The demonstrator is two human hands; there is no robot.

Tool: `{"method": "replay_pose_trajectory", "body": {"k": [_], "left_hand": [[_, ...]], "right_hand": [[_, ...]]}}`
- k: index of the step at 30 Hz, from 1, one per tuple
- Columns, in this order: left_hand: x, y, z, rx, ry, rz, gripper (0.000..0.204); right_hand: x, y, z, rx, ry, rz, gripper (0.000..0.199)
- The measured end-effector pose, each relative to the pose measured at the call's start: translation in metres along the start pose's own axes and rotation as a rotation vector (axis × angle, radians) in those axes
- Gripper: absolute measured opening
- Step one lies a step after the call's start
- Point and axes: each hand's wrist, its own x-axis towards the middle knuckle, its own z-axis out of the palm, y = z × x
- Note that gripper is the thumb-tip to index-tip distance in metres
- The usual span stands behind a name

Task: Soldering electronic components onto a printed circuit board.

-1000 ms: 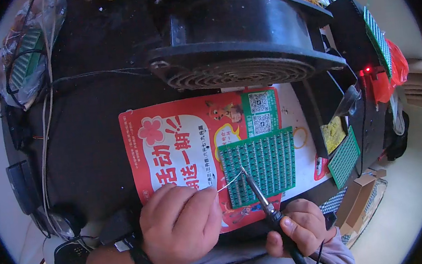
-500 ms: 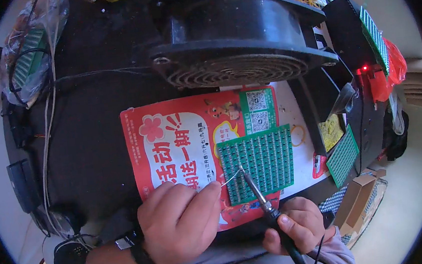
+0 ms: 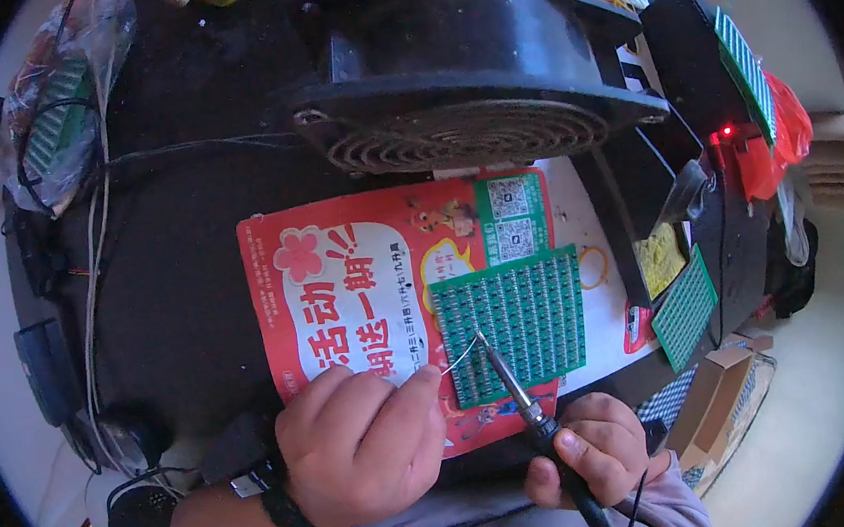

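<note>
A green circuit board point(image 3: 532, 319) with rows of small parts lies on a red and white printed sheet point(image 3: 340, 241). My left hand point(image 3: 363, 449) is closed in a pinch on a thin strand of solder wire point(image 3: 461, 357), whose far end reaches the left part of the board. My right hand point(image 3: 594, 449) grips a soldering iron point(image 3: 541, 419) by its dark handle. The iron's tip meets the board close to the end of the wire; whether tip and wire touch is too small to tell.
A large black fan point(image 3: 466, 79) stands just beyond the board. At the right are a yellow sponge point(image 3: 662, 261), another green board point(image 3: 685, 309), a cardboard box point(image 3: 720, 403) and a red plastic bag point(image 3: 790, 136). Bagged boards point(image 3: 63, 114) and cables point(image 3: 96, 262) lie at the left.
The whole view has shifted slightly, with the fan, sheet and board a little further left. Both hands keep their hold, and the iron's tip stays at nearly the same place on the board.
</note>
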Motion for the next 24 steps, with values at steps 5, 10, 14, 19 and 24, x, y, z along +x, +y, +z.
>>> {"method": "replay_pose_trajectory", "body": {"k": [5, 10, 14, 19, 24], "left_hand": [[-0.0012, 0.0007, 0.0034, 0.007, 0.009, -0.007, 0.017], [-0.0015, 0.0010, 0.0049, -0.010, 0.014, -0.015, 0.016], [-0.0035, 0.0000, 0.0071, -0.002, 0.030, -0.027, 0.014], [-0.0035, -0.0003, 0.0073, -0.031, 0.036, -0.027, 0.015], [-0.0015, -0.0015, 0.0047, -0.023, 0.020, 0.005, 0.018]], "right_hand": [[-0.0006, 0.0004, 0.0020, -0.001, 0.022, 0.008, 0.024], [-0.0028, -0.0023, 0.0013, 0.011, 0.038, 0.018, 0.023], [0.0004, -0.0017, 0.0029, 0.018, 0.032, 0.015, 0.023], [-0.0035, -0.0019, 0.0006, 0.026, 0.030, 0.009, 0.024], [0.0000, 0.0003, 0.0008, 0.016, 0.004, -0.014, 0.024]]}}
